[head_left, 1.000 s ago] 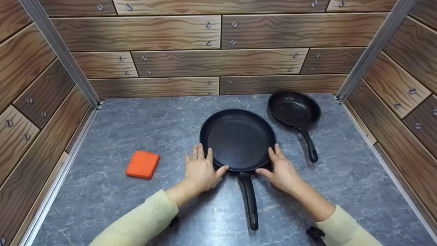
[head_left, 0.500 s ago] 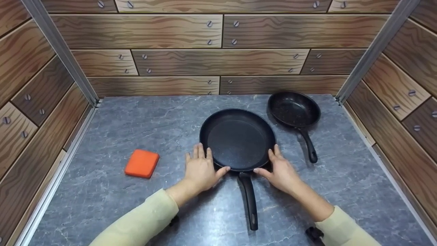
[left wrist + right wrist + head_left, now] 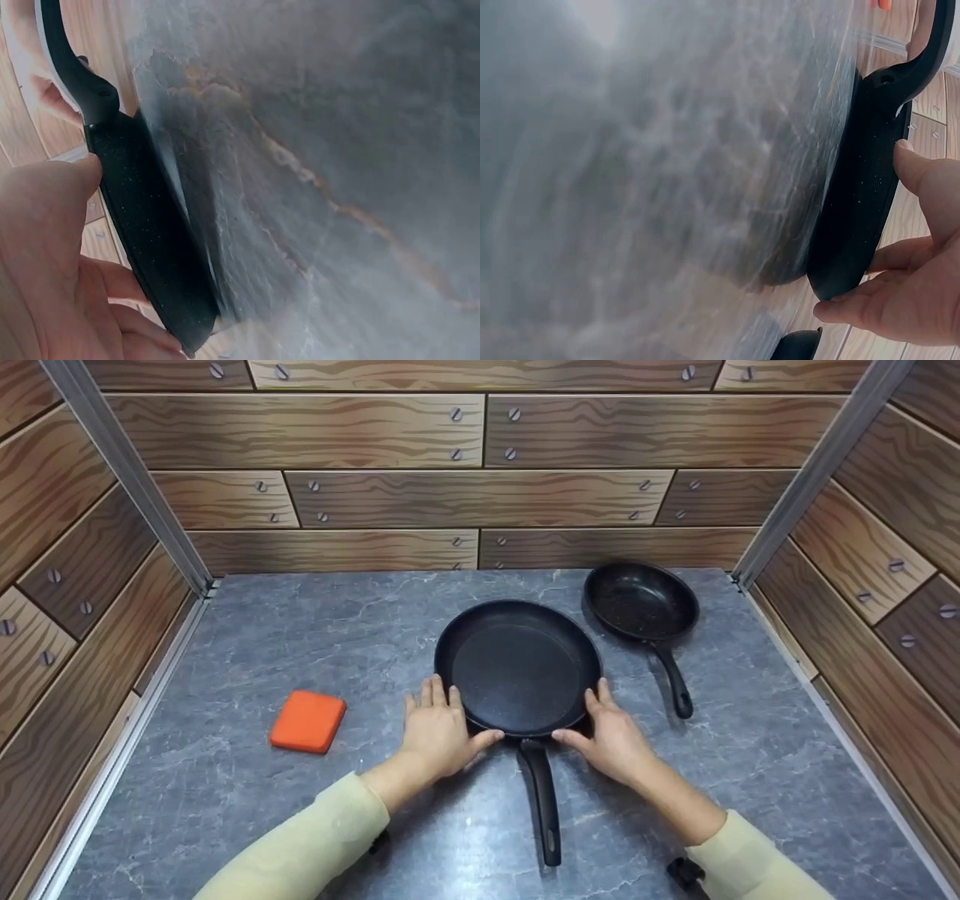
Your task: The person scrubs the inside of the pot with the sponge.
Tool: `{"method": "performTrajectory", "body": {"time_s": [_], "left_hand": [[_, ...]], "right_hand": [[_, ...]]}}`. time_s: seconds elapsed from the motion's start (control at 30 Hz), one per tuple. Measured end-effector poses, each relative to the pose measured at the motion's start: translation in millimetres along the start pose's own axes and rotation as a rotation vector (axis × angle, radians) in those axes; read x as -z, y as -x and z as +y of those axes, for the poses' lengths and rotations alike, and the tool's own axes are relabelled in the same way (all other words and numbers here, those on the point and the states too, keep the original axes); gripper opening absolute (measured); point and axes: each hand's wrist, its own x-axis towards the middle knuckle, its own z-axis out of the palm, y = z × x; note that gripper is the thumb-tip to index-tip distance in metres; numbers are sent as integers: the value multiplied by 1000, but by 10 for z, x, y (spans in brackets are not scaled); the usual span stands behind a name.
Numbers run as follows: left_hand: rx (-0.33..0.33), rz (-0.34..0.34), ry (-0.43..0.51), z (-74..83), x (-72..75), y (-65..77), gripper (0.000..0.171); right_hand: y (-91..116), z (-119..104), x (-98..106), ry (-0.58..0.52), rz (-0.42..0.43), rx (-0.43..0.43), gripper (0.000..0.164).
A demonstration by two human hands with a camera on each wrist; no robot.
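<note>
A large black frying pan (image 3: 517, 667) lies on the grey marbled table, its handle (image 3: 545, 810) pointing toward me. On the pan's near left side, my left hand (image 3: 437, 735) touches the rim with thumb and fingers spread. My right hand (image 3: 619, 739) mirrors it on the near right side, the handle lying between the two thumbs. The left wrist view shows the pan's outer wall (image 3: 150, 225) with the left thumb at its rim. In the right wrist view, the right thumb and fingertips lie along the rim of the pan (image 3: 862, 195).
A smaller black frying pan (image 3: 642, 601) stands at the back right, its handle angled toward me. An orange square block (image 3: 307, 721) lies on the left of the marbled table (image 3: 337, 622). Wood-patterned walls (image 3: 480, 495) enclose the table at the back and sides.
Both hands keep their places at the pan's rim; the right thumb has slid slightly inward toward the handle. The whole view shifts slightly. The pans and orange block stay put.
</note>
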Motion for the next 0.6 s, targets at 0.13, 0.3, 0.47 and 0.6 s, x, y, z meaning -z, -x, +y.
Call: {"method": "performTrajectory", "body": {"time_s": [0.13,0.3,0.47,0.6], "left_hand": [[7,-7,1,-54,7,-43,119],[12,-23,-6,-170,33,-131,118],[24,-41,-17,-324,70,-223,118],[38,-56,-22,-469,91,-280,119]], "right_hand": [[-63,-34,-29,5,-3,-2,100],[-200,-95,-72,15,-10,-19,100],[-367,-189,-121,22,-21,-26,100],[-493,-270,-168,33,-44,-11,96]]}}
